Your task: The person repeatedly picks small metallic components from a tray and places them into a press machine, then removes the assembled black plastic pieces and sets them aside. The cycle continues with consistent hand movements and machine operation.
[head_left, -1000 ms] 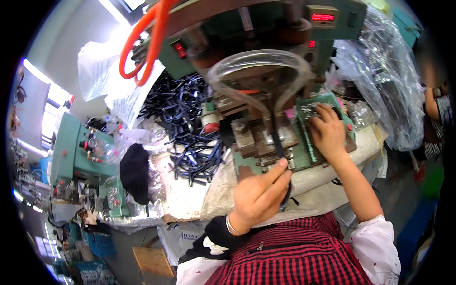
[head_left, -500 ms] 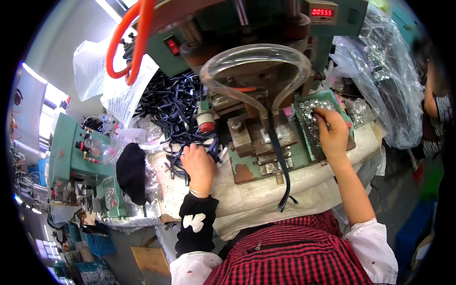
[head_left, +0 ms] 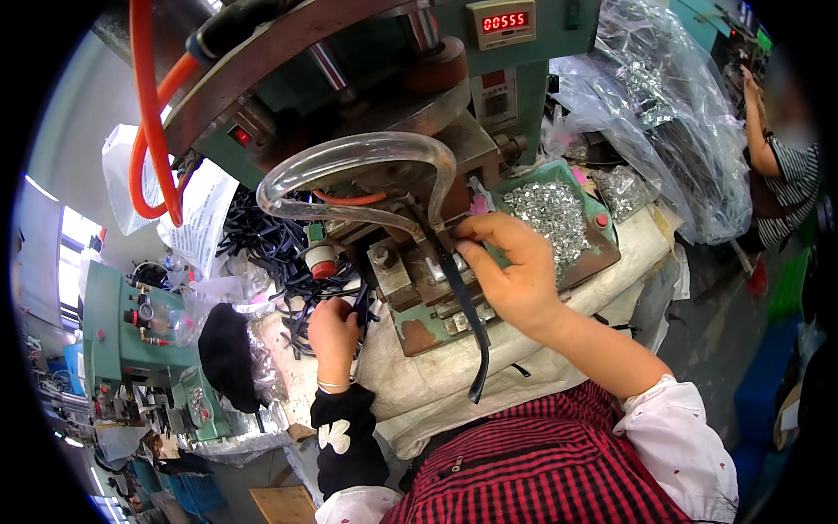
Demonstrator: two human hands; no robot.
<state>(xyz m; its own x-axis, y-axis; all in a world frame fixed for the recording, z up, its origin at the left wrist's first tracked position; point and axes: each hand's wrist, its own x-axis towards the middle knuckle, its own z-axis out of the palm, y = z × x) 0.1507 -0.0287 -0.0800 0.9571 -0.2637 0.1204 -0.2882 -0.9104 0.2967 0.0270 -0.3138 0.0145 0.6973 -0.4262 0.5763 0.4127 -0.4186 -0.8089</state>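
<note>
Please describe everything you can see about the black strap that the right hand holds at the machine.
The black strap is a long, narrow, flat band, perhaps plastic or leather. Its upper end lies on the green press machine's metal bed under the right hand, whose fingertips press it there. From there it runs down over the cloth-covered bench edge and hangs free, its lower end curving slightly. The left hand does not touch it.

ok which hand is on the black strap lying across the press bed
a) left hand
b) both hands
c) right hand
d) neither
c: the right hand pinches the black strap at the press bed, while the left hand is off at the pile of black straps.
</note>
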